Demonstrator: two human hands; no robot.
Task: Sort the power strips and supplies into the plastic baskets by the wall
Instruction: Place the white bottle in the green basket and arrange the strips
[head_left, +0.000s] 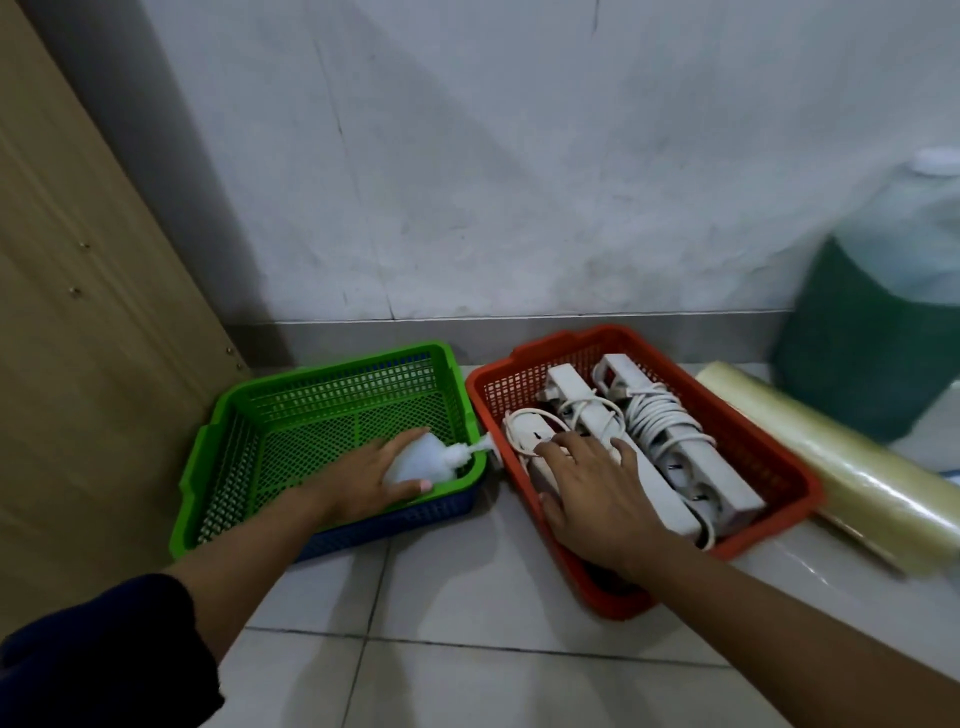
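Two baskets sit side by side against the wall on the tiled floor. Green basket (270, 415) on the left, nested in a blue basket (395, 525); red basket (774, 457) on the right.

Left hand (363, 478) reaches into the green basket, fingers closed around a small white knotted plastic bag (421, 462), low at the basket's near right corner. Bag contents not readable (frame is soft).

Right hand (587, 493) lies flat, fingers spread, on the power strips (696, 452) in the red basket. It presses on them rather than grips. Three strips visible, cords wound round them, lying roughly parallel.

Roll of clear film (831, 467) lies on the floor just beside the red basket, outside both.

Judgement: placing step. Set the bag down flat on the mesh and let go only once it rests, knot clear of the rim. Keep the strips' cords tucked in so nothing overhangs.
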